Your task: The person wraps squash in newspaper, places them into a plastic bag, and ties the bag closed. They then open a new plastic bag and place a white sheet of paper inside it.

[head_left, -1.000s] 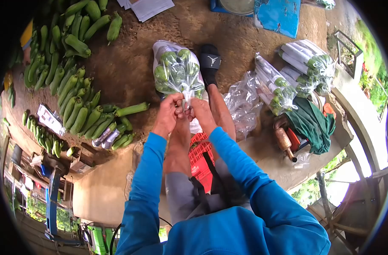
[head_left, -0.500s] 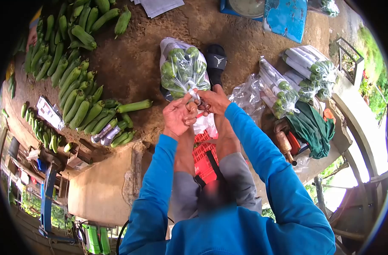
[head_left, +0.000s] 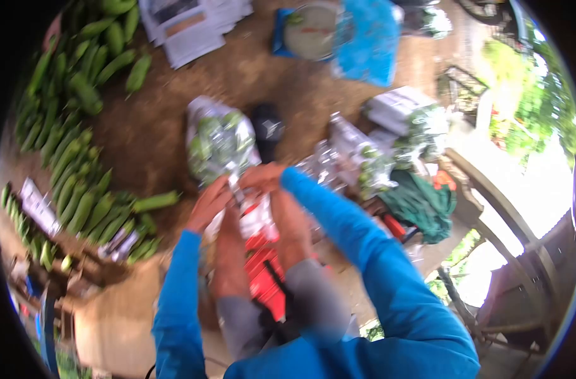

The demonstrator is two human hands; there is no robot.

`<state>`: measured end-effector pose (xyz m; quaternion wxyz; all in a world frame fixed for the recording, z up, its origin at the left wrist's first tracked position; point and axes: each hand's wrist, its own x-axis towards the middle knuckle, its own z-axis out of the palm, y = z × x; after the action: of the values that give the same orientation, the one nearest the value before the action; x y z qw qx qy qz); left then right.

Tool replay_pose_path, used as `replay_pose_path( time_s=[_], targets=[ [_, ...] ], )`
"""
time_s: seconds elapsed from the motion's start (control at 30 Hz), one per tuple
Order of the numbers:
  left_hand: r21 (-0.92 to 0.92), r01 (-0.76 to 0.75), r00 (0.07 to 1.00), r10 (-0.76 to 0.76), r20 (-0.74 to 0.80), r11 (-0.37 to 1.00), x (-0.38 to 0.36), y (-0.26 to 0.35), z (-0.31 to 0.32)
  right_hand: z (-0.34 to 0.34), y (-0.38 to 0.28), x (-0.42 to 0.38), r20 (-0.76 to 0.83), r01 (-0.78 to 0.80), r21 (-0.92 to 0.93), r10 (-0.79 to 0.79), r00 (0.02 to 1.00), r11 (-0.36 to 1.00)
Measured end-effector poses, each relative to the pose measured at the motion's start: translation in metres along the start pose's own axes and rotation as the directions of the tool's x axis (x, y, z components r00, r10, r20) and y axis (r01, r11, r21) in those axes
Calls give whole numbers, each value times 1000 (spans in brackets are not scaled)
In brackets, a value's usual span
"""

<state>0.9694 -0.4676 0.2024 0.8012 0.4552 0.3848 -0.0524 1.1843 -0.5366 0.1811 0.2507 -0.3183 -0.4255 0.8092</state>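
Observation:
A clear plastic bag of green vegetables (head_left: 219, 144) lies on the brown ground in front of me, with paper inside it. At the gathered neck of this bag, my left hand (head_left: 210, 201) and my right hand (head_left: 260, 177) are close together. The fingers of my right hand are bent round the bag's neck. My left hand touches the neck from the other side, its fingers smeared by motion. A dark sandal (head_left: 267, 126) is just right of the bag.
Long green vegetables (head_left: 79, 189) lie in rows at left. Papers (head_left: 190, 31) and a blue scale (head_left: 367, 41) are at the top. More filled bags (head_left: 411, 123), a green cloth (head_left: 420, 205) and a red crate (head_left: 262, 268) are around me.
The whole view has shifted, so the scene sits further left and is blurred. My hands have stayed at the bag's neck and have come closer to each other.

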Motion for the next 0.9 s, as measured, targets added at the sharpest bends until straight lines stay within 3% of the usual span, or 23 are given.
replay_pose_path(
  time_s=[0.03, 0.07, 0.1, 0.17, 0.23, 0.27, 0.3, 0.33, 0.37, 0.4, 0.43, 0.47, 0.5, 0.63, 0.7, 0.73, 0.77, 0.83, 0.87, 0.9],
  targets=[
    [-23, -7, 1000, 6, -28, 1000, -2, 13, 6, -4, -19, 0, 33, -338, 222, 340, 940, 914],
    [46, 39, 999, -39, -19, 998, -2, 19, 6, -1, -15, 4, 58, -432, 520, 474, 879, 737],
    [122, 97, 995, -95, -25, 988, -1, 23, 7, 3, -9, 8, 122, -443, 763, 568, 814, 470],
    [145, 41, 998, -35, -44, 989, 2, 31, 12, 9, -12, 11, 45, -448, 784, 679, 732, 431],
    [179, 34, 997, -22, -74, 983, -3, 29, 14, 2, 5, 3, 53, -492, 730, 678, 733, 475],
    [118, 13, 995, -2, -99, 993, -3, 25, 16, -2, 27, -6, -243, -105, 258, 170, 955, 960],
    [60, -5, 991, 13, -134, 998, -5, 21, 17, -2, 41, -10, -176, 384, -340, -459, 871, 858],
    [-56, 70, 989, -76, -126, 996, -4, 20, 19, -4, 15, -9, -164, 67, -225, -105, 981, 972],
    [-168, 155, 978, -175, -116, 974, -7, 19, 19, 2, -16, -10, -92, -264, -119, 254, 963, 957],
    [-278, 154, 976, -189, -103, 948, -11, 20, 19, 17, -22, -16, -275, -126, -135, 85, 958, 983],
    [-389, 136, 977, -189, -101, 911, -11, 22, 20, 25, -25, -19, -443, 2, -179, -83, 892, 984],
    [-499, 146, 966, -232, -113, 854, -14, 30, 22, 30, -27, -13, -430, -222, 12, 205, 879, 975],
    [-601, 147, 957, -267, -115, 786, -16, 38, 24, 34, -29, -7, -363, -442, 184, 479, 799, 878],
    [-707, 221, 896, -427, -126, 672, -19, 42, 31, 48, -47, 1, -337, -453, 314, 544, 768, 834],
    [-873, 174, 921, -389, -20, 456, -19, 42, 31, 54, -42, 2, -498, -442, 204, 481, 721, 874],
    [-886, 172, 928, -372, 0, 431, -19, 38, 30, 54, -43, 0, -521, -506, 78, 468, 714, 859],
    [-887, 172, 925, -380, -5, 429, -22, 33, 28, 56, -45, 1, -513, -504, 82, 470, 718, 860],
    [-974, 186, 943, -302, 140, 128, -25, 28, 24, 57, -49, 2, -537, -421, 206, 462, 706, 883],
    [-976, 199, 969, -168, 183, 90, -29, 28, 23, 55, -52, 0, -515, -426, 175, 452, 729, 888],
    [-976, 200, 968, -174, 182, 92, -32, 28, 25, 57, -55, 2, -513, -423, 180, 452, 730, 888]
  ],
)
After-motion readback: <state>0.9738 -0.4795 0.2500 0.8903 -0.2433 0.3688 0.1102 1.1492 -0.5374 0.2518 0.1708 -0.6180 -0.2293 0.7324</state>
